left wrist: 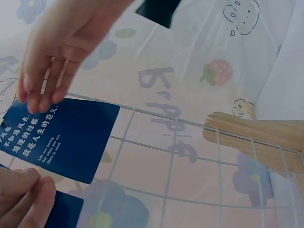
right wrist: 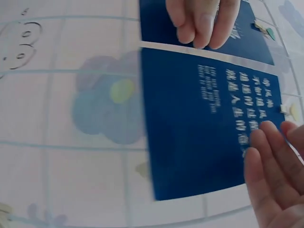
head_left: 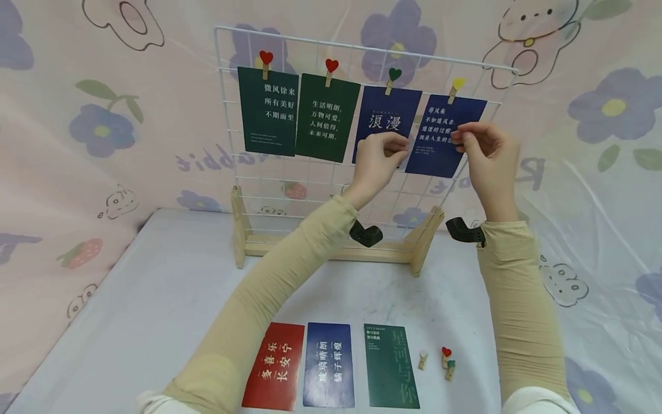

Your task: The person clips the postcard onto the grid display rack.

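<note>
Four cards hang on a white wire grid (head_left: 331,172), each under a heart clothespin. The rightmost, a dark blue card (head_left: 434,160) with white writing, is under a yellow heart clothespin (head_left: 456,87). My right hand (head_left: 488,164) is at its right edge, fingers fairly straight; whether they touch it I cannot tell. In front of the gap between that card and the blue card (head_left: 384,103) beside it is my left hand (head_left: 376,164), its fingers loosely bent with nothing visible between them. Green heart clothespin (head_left: 393,79) tops this second blue card, partly covered by the left hand.
Two green cards (head_left: 269,135) hang on the left under red heart clothespins (head_left: 331,68). A wooden stand (head_left: 331,251) holds the grid. On the white table lie a red card (head_left: 274,368), a blue card (head_left: 328,397), a green card (head_left: 383,368) and loose clothespins (head_left: 446,359).
</note>
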The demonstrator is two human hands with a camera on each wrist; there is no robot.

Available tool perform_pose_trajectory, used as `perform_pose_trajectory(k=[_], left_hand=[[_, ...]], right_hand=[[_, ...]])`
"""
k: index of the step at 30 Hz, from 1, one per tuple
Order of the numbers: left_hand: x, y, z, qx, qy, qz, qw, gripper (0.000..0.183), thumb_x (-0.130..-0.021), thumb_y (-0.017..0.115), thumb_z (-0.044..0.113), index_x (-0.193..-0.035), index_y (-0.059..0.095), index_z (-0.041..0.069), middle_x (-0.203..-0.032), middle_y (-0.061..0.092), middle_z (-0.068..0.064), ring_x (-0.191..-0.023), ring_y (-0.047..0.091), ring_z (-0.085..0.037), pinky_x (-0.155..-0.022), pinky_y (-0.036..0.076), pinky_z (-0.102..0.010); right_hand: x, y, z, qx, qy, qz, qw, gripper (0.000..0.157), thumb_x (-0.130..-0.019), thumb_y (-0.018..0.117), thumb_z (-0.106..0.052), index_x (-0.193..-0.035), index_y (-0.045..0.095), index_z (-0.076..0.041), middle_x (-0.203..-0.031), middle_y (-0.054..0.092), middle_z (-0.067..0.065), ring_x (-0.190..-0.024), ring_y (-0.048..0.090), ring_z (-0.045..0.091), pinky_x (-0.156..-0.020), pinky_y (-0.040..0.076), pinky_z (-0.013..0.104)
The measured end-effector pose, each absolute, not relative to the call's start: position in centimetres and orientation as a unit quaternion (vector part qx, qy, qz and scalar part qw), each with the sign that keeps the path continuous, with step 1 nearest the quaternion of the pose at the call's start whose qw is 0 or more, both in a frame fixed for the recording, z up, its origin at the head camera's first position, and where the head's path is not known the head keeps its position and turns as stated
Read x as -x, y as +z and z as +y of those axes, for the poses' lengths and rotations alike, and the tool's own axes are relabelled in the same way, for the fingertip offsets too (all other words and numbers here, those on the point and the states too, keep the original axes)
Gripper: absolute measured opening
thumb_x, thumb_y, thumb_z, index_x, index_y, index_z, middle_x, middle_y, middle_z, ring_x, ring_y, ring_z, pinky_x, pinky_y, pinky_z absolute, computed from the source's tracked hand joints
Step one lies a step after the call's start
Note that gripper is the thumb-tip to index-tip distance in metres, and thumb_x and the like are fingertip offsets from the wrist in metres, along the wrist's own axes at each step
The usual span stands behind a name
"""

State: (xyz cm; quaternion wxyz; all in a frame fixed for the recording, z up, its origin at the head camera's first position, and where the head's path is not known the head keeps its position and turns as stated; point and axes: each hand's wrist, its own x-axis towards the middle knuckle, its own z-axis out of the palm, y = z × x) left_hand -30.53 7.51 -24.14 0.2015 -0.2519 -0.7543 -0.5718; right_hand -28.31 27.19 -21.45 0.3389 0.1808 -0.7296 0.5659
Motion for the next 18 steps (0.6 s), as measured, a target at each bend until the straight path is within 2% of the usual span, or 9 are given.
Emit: perform_pose_trajectory(k=[10, 15, 18], left_hand=[[29.9, -26.4, 5.5, 0.245, -0.649, -0.716, 0.084, 0.020, -0.087, 0.067, -0.002, -0.106, 0.067, -0.003, -0.094, 0.070, -0.010, -0.081, 0.068, -0.017, -0.070, 0.055, -0.020], [29.4, -28.0, 3.6, 0.242, -0.658, -0.712, 0.048, 0.021, -0.086, 0.068, -0.002, -0.107, 0.067, -0.003, -0.094, 0.070, -0.010, -0.085, 0.068, -0.025, -0.070, 0.056, -0.024], [29.2, -29.1, 2.2, 0.229, -0.663, -0.712, 0.028, 0.024, -0.086, 0.068, -0.003, -0.109, 0.066, -0.004, -0.094, 0.070, -0.011, -0.084, 0.068, -0.025, -0.071, 0.057, -0.026]], right_hand=[[27.6, -25.4, 27.3, -0.198, 0.584, -0.743, 0.260, 0.023, -0.094, 0.058, -0.004, -0.111, 0.062, 0.012, -0.097, 0.070, 0.010, -0.089, 0.066, 0.019, -0.078, 0.053, 0.021], [26.9, -27.5, 27.4, -0.203, 0.577, -0.759, 0.224, 0.028, -0.096, 0.057, -0.007, -0.116, 0.059, 0.013, -0.100, 0.069, 0.011, -0.089, 0.066, 0.018, -0.078, 0.053, 0.021], [26.4, -28.8, 27.7, -0.198, 0.557, -0.780, 0.205, 0.029, -0.097, 0.056, -0.009, -0.118, 0.058, 0.011, -0.102, 0.068, 0.010, -0.090, 0.066, 0.017, -0.078, 0.053, 0.019]])
